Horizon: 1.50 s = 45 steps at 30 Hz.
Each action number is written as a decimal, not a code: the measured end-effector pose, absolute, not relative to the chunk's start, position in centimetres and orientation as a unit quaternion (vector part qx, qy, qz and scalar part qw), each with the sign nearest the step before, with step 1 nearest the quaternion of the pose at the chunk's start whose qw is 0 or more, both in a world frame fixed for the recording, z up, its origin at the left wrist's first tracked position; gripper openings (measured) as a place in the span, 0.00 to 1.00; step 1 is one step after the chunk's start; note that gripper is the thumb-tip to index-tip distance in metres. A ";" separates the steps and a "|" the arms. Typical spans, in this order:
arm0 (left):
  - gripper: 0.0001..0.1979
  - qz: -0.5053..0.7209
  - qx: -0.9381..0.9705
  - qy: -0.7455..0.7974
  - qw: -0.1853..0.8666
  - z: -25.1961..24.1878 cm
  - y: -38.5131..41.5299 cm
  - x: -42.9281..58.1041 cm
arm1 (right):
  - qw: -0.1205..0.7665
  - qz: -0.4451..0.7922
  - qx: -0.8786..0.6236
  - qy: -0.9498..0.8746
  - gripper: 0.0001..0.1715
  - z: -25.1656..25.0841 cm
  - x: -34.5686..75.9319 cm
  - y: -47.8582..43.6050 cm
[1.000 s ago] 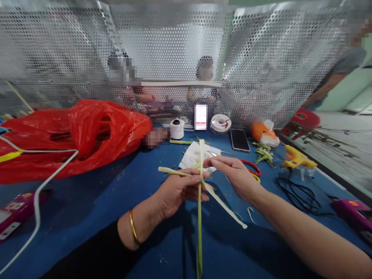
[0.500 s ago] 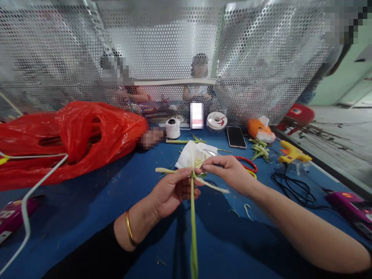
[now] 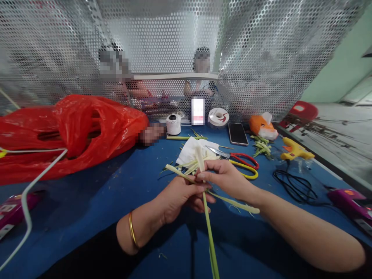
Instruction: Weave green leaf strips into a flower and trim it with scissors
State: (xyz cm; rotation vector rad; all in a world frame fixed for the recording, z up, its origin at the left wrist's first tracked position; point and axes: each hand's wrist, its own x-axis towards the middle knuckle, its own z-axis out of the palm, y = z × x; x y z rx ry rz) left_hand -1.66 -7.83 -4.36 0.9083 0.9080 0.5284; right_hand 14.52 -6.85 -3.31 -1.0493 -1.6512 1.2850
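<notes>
Long pale-green leaf strips (image 3: 209, 236) cross one another between my hands above the blue table. My left hand (image 3: 186, 193), with a gold bangle at the wrist, is closed around the crossing, its thumb on top. My right hand (image 3: 225, 178) pinches a pale upright strip just above that crossing. One strip end sticks out to the left, another to the right, and a long one hangs toward me. Behind the hands lies a white tissue (image 3: 187, 151) with thin strips on it. Scissors (image 3: 245, 158) with red and yellow handles rest beside my right hand.
A red plastic bag (image 3: 116, 120) fills the left side. Along the back stand a thread spool (image 3: 173, 126), a lit phone (image 3: 198, 111), a ribbon roll (image 3: 218, 117), a dark phone (image 3: 238, 133) and a tissue pack (image 3: 263, 126). A yellow glue gun (image 3: 298, 149) lies right, its cord (image 3: 293, 190) coiled.
Both hands have moved slightly right and nearer me with the strips. My right hand has come closer to my left, and the scissors show more fully.
</notes>
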 end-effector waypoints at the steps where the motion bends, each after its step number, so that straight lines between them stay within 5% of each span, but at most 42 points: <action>1: 0.08 0.244 0.422 0.417 0.767 -4.4 -7.9 -1.7 | 0.395 0.491 -0.416 -0.655 0.10 -3.3 14.5 -6.9; 18: 0.11 0.210 0.465 0.402 0.761 -4.2 -8.3 -1.5 | 0.448 0.441 -0.452 -0.633 0.09 -4.6 13.8 -7.0; 28: 0.09 0.345 0.403 0.412 0.741 -3.9 -7.2 -2.1 | 0.464 0.492 -0.481 -0.558 0.16 -4.0 16.3 -4.4; 36: 0.11 0.451 0.357 0.427 0.698 -3.4 -6.5 -2.1 | 0.187 0.636 -0.430 -0.613 0.14 -3.0 18.9 -4.2; 42: 0.09 0.503 0.345 0.432 0.664 -3.1 -6.2 -2.4 | 0.215 0.732 -0.340 -0.550 0.21 -3.6 18.0 -4.8; 45: 0.10 0.506 0.352 0.437 0.655 -3.3 -6.1 -2.4 | 0.292 0.654 -0.394 -0.575 0.18 -3.8 16.0 -5.9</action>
